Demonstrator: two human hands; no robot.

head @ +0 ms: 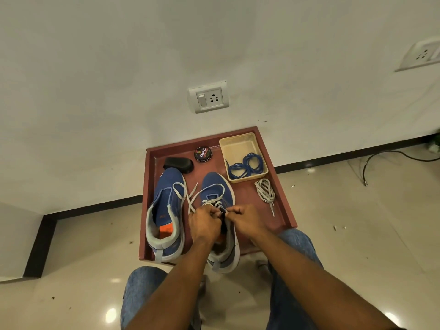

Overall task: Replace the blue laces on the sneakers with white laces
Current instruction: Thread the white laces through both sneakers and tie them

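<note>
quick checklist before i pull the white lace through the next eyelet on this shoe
1. Both hands on the lace: left hand and right hand pinch the white lace over the right sneaker: ok.
2. Lace tip lined up with an eyelet: hidden by fingers: cannot tell.
3. Blue laces out, lying in the beige basket: ok.
4. Spare white lace ready on the red tray: ok.
5. Left sneaker laced: not ok, no lace through it.
</note>
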